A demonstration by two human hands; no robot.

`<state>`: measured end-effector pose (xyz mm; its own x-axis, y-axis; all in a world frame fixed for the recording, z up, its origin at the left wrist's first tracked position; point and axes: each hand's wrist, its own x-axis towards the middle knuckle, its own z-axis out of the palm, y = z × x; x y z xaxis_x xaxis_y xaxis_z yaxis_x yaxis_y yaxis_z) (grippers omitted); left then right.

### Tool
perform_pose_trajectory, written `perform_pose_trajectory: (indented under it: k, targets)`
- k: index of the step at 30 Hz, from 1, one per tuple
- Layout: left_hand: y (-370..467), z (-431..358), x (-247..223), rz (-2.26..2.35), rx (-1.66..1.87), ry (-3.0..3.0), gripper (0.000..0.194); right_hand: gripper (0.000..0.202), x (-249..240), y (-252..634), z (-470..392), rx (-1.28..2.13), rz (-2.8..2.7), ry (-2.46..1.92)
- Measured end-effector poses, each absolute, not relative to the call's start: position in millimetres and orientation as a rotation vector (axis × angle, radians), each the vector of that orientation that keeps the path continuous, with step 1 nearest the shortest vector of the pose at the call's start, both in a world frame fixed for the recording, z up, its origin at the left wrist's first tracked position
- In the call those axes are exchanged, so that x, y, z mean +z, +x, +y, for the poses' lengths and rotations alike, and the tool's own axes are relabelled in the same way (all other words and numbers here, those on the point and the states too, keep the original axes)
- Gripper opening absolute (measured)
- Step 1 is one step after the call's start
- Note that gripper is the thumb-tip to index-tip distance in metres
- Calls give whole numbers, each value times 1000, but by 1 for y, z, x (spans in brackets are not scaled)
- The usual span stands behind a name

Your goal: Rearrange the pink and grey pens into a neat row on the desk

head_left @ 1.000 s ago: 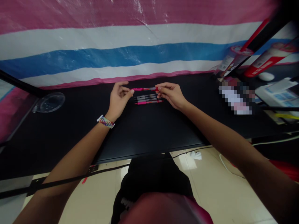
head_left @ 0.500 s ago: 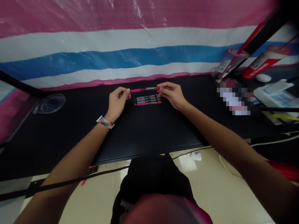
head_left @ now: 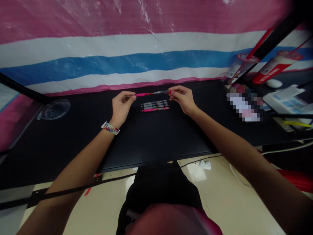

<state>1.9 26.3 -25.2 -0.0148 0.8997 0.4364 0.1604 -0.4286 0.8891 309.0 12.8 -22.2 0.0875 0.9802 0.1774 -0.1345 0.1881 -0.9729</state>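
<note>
Black desk (head_left: 151, 137) under striped tarp (head_left: 122, 62): left hand (head_left: 120, 106) and right hand (head_left: 184, 98) each pinch an end of pink pen (head_left: 151, 94), now lifted higher and stretched apart versus 1 s ago, above 3 pens (head_left: 155, 106) at frame center.

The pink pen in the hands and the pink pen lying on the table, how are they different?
The held pink pen is lifted, pinched at both ends by the left hand and right hand; the lying pink pen rests untouched on the black table beside other pens. Both lie sideways.
</note>
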Motion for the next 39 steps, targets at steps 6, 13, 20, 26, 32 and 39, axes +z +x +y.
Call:
perform_pose_trajectory:
  k: [6,13,20,26,32,39]
  targets:
    - [1,26,-25,1118,1508,1633,12,21,-22,310,13,1060,-1137,-1024]
    - [1,26,-25,1101,1529,1626,12,18,-23,311,14,1037,-1129,-1028]
    - [3,23,-23,1144,1510,1655,10,19,-25,312,17,1009,-1160,-1043]
    - [5,20,-24,1083,1447,1680,11,20,-24,307,12,1041,-1212,-1010]
    - [8,12,-21,1059,1274,1865,9,26,-20,302,3,1118,-1305,-979]
    - [12,6,-16,1047,1243,2007,15,27,-21,303,4,1179,-1246,-978]
